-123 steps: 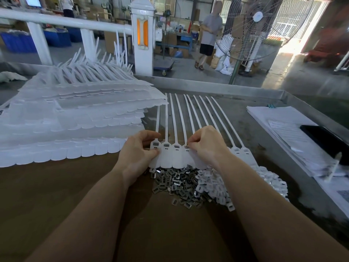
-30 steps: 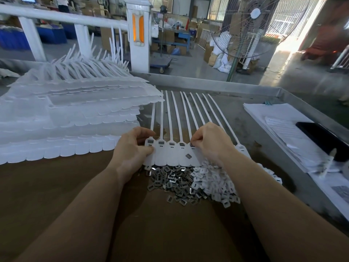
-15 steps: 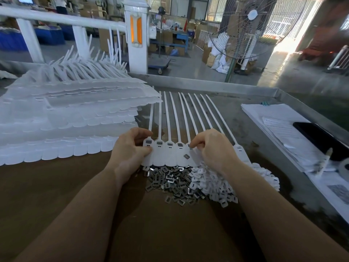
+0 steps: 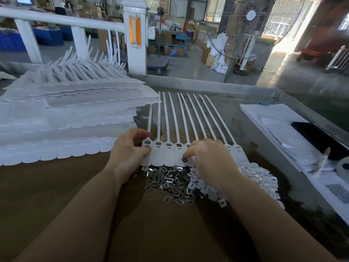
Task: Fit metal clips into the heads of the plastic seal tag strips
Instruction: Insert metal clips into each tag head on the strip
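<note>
Brown table point(image 4: 56, 195): at left, stacked strips point(image 4: 75, 118). Left hand point(image 4: 130, 148) pinches the end head of the flat strip row point(image 4: 170, 146); right hand point(image 4: 209, 157) pinches a clip point(image 4: 184, 159) over it. Loose clips point(image 4: 168, 180) lie just below.

White seal tag strips point(image 4: 171, 129) at centre; dull grey metal clips point(image 4: 166, 181) below them; brown tabletop point(image 4: 56, 195) lower left; orange panel on the white post point(image 4: 135, 31) at top.
</note>
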### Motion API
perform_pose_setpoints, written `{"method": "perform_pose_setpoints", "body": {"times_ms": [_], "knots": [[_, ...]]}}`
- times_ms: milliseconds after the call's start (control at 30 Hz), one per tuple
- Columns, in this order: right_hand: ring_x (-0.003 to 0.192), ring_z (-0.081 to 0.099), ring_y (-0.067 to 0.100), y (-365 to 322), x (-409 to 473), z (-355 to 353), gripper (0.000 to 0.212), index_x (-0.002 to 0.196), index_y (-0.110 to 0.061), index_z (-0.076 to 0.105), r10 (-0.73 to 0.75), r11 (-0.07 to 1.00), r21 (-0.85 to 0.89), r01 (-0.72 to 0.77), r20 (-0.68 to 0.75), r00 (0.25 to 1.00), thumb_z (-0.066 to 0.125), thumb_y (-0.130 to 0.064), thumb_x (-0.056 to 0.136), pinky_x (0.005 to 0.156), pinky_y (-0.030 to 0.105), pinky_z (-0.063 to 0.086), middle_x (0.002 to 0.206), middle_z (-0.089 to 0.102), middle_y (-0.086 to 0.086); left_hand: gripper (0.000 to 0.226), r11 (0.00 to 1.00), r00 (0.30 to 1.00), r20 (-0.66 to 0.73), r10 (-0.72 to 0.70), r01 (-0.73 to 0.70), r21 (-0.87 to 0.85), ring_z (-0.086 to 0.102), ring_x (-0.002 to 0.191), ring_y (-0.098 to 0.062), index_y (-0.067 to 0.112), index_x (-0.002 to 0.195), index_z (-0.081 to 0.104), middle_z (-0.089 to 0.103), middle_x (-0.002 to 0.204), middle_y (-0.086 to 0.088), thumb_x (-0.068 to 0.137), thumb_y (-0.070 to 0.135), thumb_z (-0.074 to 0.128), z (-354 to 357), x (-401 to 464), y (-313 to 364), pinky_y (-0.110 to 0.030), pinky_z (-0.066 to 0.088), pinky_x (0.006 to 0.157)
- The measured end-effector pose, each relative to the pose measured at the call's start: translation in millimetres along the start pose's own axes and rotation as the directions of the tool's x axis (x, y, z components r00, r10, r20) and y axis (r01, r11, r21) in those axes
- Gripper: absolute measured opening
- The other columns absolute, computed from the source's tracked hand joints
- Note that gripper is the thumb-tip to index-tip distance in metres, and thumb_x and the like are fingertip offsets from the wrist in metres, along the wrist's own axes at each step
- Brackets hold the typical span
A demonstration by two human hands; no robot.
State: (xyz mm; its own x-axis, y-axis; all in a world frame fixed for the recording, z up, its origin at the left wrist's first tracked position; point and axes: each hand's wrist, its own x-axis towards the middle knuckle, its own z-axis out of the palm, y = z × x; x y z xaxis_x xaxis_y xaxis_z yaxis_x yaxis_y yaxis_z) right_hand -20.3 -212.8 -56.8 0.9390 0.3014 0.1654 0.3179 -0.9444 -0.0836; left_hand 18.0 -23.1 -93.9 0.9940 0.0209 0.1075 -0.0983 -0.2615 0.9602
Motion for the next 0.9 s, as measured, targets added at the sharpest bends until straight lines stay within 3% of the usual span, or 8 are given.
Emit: {"method": "perform_pose_setpoints", "body": {"times_ms": [333, 600, 700, 767, 900], "knots": [[0.116, 0.045, 0.012, -4, -11, -1, 0.036, 0.110, -0.031, 0.065, -0.033, 0.999, 0.032, 0.033, 0.006, 0.999, 0.058, -0.005, 0.086, 0.099, 0.029, 0.023, 0.115, 0.062, -0.010, 0.039, 0.999, 1.000, -0.016, 0.007, -0.008, -0.031, 0.056, 0.095, -0.002, 0.023, 0.107, 0.059, 0.062, 0.100, 0.010, 0.080, -0.005, 0.062, 0, 0, -1, -0.026, 0.046, 0.084], [0.114, 0.049, 0.009, 2, -13, 8, 0.038, 0.112, -0.024, 0.064, 0.072, 0.985, 0.162, -0.052, -0.118, 0.990, 0.054, 0.001, 0.084, 0.103, 0.031, 0.027, 0.115, 0.064, -0.008, 0.042, 0.975, 0.999, -0.036, -0.018, 0.009, -0.223, 0.060, 0.092, -0.001, 0.027, 0.096, 0.060, 0.064, 0.098, 0.011, 0.078, -0.010, 0.062, -3, 2, -3, -0.017, 0.046, 0.074], [0.110, 0.052, 0.010, 1, -13, 8, 0.031, 0.109, -0.024, 0.065, 0.063, 0.984, 0.172, -0.040, -0.132, 0.989, 0.053, -0.006, 0.088, 0.102, 0.033, 0.029, 0.112, 0.065, -0.007, 0.040, 0.980, 0.999, -0.035, -0.021, 0.013, -0.200, 0.059, 0.094, -0.002, 0.026, 0.098, 0.060, 0.064, 0.098, 0.012, 0.079, -0.009, 0.063, -2, 3, -3, -0.018, 0.047, 0.075], [0.107, 0.053, 0.011, 1, -13, 8, 0.024, 0.106, -0.024, 0.067, 0.059, 0.981, 0.194, -0.031, -0.144, 0.988, 0.051, -0.013, 0.091, 0.100, 0.031, 0.030, 0.108, 0.066, -0.007, 0.038, 0.991, 0.999, -0.034, -0.019, 0.014, -0.132, 0.058, 0.098, -0.004, 0.025, 0.102, 0.060, 0.063, 0.101, 0.012, 0.080, -0.005, 0.063, -2, 3, -3, -0.024, 0.048, 0.085], [0.100, 0.054, 0.009, -1, -14, 6, 0.017, 0.098, -0.024, 0.070, 0.031, 0.979, 0.203, -0.001, -0.146, 0.989, 0.056, -0.019, 0.090, 0.088, 0.020, 0.020, 0.099, 0.067, -0.009, 0.033, 1.000, 0.999, -0.036, 0.006, -0.007, -0.014, 0.058, 0.102, -0.009, 0.022, 0.109, 0.059, 0.062, 0.103, 0.008, 0.081, 0.005, 0.066, -1, 1, -1, -0.028, 0.045, 0.093]]}}
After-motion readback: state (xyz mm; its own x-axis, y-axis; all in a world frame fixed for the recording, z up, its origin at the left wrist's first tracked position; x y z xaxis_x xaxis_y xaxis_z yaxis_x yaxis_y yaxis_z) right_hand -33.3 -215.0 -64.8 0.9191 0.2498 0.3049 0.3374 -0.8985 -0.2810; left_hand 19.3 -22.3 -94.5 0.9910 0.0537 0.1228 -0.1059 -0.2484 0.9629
